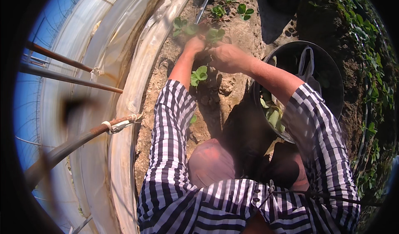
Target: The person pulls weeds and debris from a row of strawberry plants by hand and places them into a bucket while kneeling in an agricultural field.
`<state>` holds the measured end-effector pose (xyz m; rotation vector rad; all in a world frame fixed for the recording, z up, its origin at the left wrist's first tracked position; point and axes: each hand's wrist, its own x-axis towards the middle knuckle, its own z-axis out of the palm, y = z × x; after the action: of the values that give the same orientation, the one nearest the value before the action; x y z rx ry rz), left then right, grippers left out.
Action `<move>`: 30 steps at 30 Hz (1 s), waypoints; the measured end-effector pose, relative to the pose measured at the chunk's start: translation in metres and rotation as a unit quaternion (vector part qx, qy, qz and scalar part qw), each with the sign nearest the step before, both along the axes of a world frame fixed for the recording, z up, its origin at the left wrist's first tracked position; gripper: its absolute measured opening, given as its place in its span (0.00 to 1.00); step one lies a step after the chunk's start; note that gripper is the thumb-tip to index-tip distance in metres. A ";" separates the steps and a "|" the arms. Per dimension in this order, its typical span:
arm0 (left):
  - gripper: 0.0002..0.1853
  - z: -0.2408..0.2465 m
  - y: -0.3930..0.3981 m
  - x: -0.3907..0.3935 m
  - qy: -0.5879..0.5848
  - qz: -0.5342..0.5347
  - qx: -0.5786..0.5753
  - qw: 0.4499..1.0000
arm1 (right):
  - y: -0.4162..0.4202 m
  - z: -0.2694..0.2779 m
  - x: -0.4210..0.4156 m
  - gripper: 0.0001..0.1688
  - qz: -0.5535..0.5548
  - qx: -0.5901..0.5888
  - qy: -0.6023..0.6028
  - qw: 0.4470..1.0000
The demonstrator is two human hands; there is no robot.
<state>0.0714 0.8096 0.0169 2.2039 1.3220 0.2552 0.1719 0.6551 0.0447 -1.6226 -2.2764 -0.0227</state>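
Note:
My left hand (196, 45) reaches to the base of a small leafy plant (215, 35), which looks like a strawberry plant. Curled close beside it from the right is my right hand (229, 56). Glare and blur hide the fingertips of both, so whether either grips a stem does not show. More blurred leaves (180, 25) stand just beyond my left hand. Nearer to me, a bright green young plant (199, 75) grows from the soil bed (229, 85), below my wrists.
A round dark bucket (338, 99) stands right of the bed, under my right forearm, with picked leaves (274, 118) and a white plastic bag (307, 65) inside. Left are plastic sheeting (124, 134) and rusty poles (90, 132). A drip hose (205, 3) runs ahead; dense plants (374, 87) line the right.

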 end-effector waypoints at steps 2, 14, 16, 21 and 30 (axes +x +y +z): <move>0.16 -0.016 0.014 -0.006 -0.021 0.012 0.009 1.000 | 0.006 -0.017 -0.011 0.08 0.032 -0.079 -0.161 0.983; 0.17 0.005 -0.006 -0.003 0.000 -0.165 0.161 0.973 | 0.044 -0.037 -0.006 0.07 -0.179 -0.221 0.002 0.959; 0.15 0.001 -0.009 -0.004 0.046 -0.152 0.162 0.974 | 0.047 -0.044 -0.005 0.08 -0.192 -0.215 0.007 0.957; 0.14 0.009 -0.028 -0.005 0.111 -0.062 0.061 0.990 | 0.038 -0.026 0.001 0.08 -0.270 -0.266 0.005 0.926; 0.17 -0.037 0.002 -0.009 0.060 -0.043 0.266 0.961 | 0.037 -0.010 0.014 0.06 -0.023 -0.277 0.079 0.957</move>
<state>0.0623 0.8118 -0.0202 2.7551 1.3293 0.4995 0.1860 0.6919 0.0344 -1.8487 -2.2364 0.7710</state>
